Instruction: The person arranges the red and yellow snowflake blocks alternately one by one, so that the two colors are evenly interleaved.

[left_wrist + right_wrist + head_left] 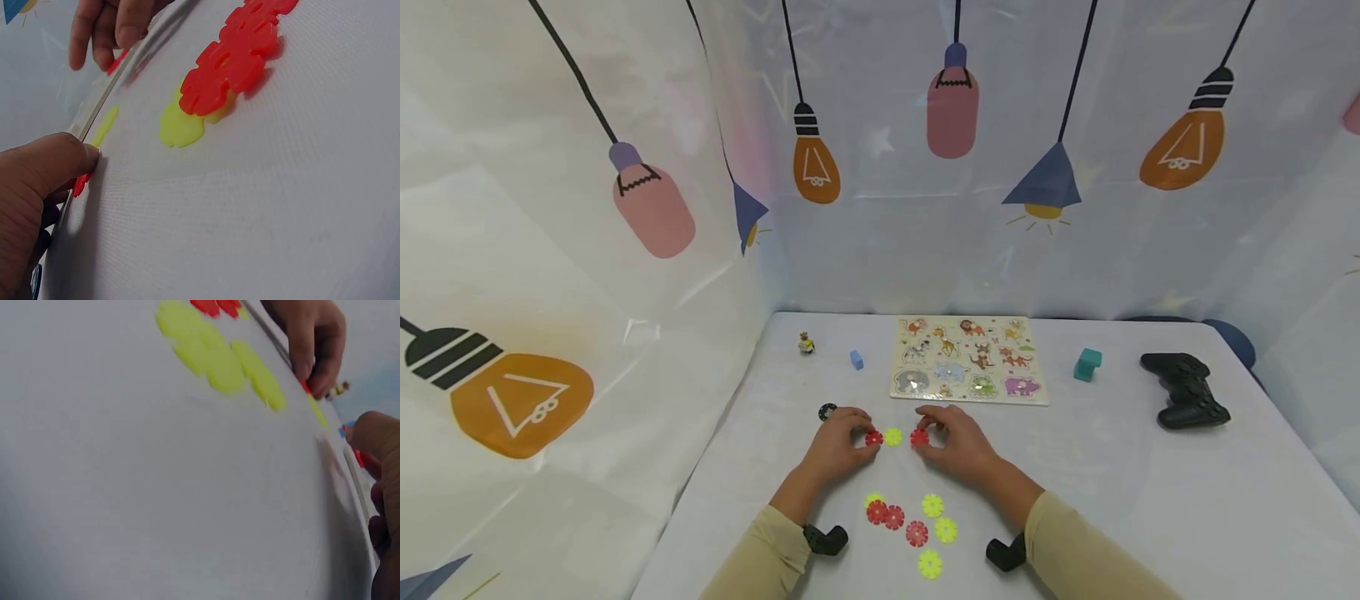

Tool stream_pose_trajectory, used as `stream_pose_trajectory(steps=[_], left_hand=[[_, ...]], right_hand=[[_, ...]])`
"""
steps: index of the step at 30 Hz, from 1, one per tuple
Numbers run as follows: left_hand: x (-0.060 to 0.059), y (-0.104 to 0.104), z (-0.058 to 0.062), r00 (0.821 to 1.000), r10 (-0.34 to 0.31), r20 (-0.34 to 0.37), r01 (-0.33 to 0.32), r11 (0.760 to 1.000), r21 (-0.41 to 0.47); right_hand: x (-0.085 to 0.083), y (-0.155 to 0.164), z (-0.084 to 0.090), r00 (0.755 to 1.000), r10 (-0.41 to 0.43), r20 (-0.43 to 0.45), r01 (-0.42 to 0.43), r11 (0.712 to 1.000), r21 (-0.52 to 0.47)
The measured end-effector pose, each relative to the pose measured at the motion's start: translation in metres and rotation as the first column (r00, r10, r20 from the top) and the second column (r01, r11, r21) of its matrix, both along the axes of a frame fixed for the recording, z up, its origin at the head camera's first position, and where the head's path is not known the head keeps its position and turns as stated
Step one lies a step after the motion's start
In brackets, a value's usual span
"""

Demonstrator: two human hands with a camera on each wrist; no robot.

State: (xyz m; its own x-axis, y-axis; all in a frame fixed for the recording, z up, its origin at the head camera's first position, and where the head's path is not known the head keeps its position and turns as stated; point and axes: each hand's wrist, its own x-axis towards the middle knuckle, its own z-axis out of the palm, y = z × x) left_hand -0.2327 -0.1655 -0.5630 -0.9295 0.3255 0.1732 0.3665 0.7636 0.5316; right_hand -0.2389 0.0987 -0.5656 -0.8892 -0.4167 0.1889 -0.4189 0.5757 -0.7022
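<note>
My left hand pinches a red flower-shaped plastic disc between thumb and fingers. A yellow flower disc sits right at its inner edge; the left wrist view shows the same yellow disc sticking out past the thumb. A short gap to the right, my right hand pinches another red flower disc, partly covered by the thumb in the right wrist view. Nearer me lie loose discs: red ones, some overlapping a yellow one, and several yellow ones.
Behind the hands lies a wooden animal puzzle board. A small toy figure, a blue block and a black round piece are at the left. Rightward stand a teal block and a black game controller on the white table.
</note>
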Motion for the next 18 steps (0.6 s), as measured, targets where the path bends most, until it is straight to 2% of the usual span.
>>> stream_pose_trajectory(steps=[2,5,10,14,18], left_hand=[[0.001,0.000,0.000,1.000,0.002,0.013,-0.002,1.000,0.007],[0.002,-0.001,-0.003,1.000,0.002,0.015,-0.002,1.000,0.009],[0.001,0.000,-0.004,1.000,-0.004,0.001,0.004,1.000,0.000],[0.000,0.001,0.002,1.000,-0.002,-0.009,0.003,1.000,0.023],[0.000,0.001,0.003,1.000,0.000,0.013,0.000,1.000,0.018]], right_hand=[[-0.006,0.002,-0.005,0.999,-0.024,-0.022,0.024,1.000,0.000],[-0.009,0.000,-0.011,0.999,-0.015,-0.047,0.016,0.999,0.028],[-0.010,-0.005,-0.009,0.998,0.013,-0.059,-0.009,0.998,0.060],[-0.010,0.001,-0.006,0.999,0.036,-0.029,-0.036,0.999,0.014],[0.005,0.022,-0.004,0.991,0.118,0.056,-0.117,0.993,-0.031]])
